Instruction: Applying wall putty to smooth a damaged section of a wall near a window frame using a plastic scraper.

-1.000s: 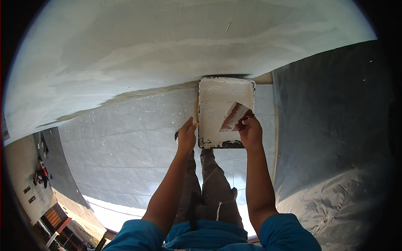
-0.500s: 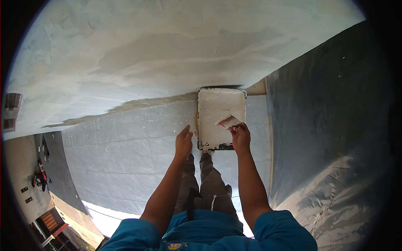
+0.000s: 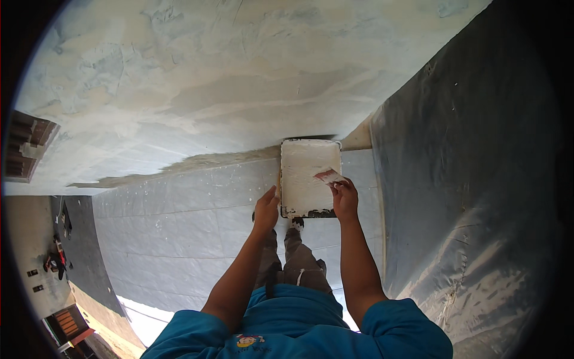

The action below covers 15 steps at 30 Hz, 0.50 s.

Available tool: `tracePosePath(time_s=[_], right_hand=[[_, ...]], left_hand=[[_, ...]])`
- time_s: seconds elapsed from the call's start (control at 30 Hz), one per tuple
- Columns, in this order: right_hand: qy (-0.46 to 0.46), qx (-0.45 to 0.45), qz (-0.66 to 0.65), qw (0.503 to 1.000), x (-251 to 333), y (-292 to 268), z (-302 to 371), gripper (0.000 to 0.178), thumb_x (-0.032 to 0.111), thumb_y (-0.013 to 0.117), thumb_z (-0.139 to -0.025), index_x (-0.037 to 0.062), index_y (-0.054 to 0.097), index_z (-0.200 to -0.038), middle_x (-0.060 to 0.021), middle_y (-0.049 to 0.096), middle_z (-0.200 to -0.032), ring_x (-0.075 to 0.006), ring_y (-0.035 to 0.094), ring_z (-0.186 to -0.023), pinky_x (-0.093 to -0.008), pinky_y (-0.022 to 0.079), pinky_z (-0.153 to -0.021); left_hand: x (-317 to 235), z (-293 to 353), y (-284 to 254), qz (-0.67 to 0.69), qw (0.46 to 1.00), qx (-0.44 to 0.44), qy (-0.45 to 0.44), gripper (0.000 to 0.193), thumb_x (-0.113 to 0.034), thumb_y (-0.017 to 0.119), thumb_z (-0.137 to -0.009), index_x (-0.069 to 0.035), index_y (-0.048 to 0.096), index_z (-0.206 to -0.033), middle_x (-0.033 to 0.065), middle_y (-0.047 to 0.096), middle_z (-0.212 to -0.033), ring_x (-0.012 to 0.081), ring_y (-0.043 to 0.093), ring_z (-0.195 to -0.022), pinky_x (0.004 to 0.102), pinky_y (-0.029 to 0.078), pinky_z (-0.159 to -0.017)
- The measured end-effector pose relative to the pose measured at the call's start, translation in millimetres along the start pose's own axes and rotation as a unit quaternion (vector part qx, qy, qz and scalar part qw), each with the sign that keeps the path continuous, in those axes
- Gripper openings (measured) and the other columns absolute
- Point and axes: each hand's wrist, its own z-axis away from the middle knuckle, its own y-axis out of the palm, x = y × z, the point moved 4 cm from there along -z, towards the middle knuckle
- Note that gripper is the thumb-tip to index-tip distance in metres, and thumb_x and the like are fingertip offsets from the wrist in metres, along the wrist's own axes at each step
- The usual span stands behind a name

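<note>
A broad, thin scraper (image 3: 328, 176), reddish and smeared with white, is pinched in my right hand (image 3: 345, 200). It hovers over the right part of a rectangular tray (image 3: 308, 158), whose inside is coated with white paste and whose dark rim shows through in chipped patches. My left hand (image 3: 266, 208) is beside the tray's left edge, its fingers stretched forward and the thumb toward the rim. Nothing shows in that hand, and whether it touches the tray I cannot tell.
A patchy, plastered wall (image 3: 239, 78) rises ahead, with a brown slatted opening (image 3: 28, 146) at left. Grey sheeting (image 3: 179, 215) with white specks covers the floor. A dark sheet (image 3: 466, 137) hangs along the right. Tools (image 3: 58, 260) lie far left; my shoe (image 3: 297, 223) is below the tray.
The view has shifted, showing more wall and slatted opening. My left hand has moved slightly right and its fingers are closer together. The scraper stays in my right hand over the tray, tilted slightly differently.
</note>
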Motion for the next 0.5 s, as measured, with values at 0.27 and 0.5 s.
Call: tracePosePath(time_s=[0.27, 0.5], right_hand=[[0.061, -0.019, -0.117, 0.991, 38, 58, 40, 0.041, 0.002, 0.057, -0.082, 0.0062, 0.053, -0.123, -0.0098, 0.061, -0.121, -0.0277, 0.058, -0.115, -0.046, 0.045, -0.103], [0.051, 0.066, -0.176, 0.981, 50, 78, 40, 0.053, 0.003, 0.057, -0.082, 0.0112, 0.048, -0.134, -0.0092, 0.057, -0.131, -0.0291, 0.055, -0.122, -0.0486, 0.044, -0.105]], left_hand=[[-64, 18, 10, 0.043, 0.997, 0.002, 0.064, 0.049, -0.014, 0.052, -0.094, 0.009, 0.048, -0.137, 0.0246, 0.055, -0.137, 0.0285, 0.054, -0.128, 0.0327, 0.037, -0.108], [-120, 22, -23, 0.033, 0.991, -0.032, 0.122, 0.048, -0.017, 0.054, -0.094, 0.008, 0.051, -0.135, 0.0247, 0.057, -0.135, 0.0281, 0.054, -0.127, 0.0331, 0.039, -0.108]])
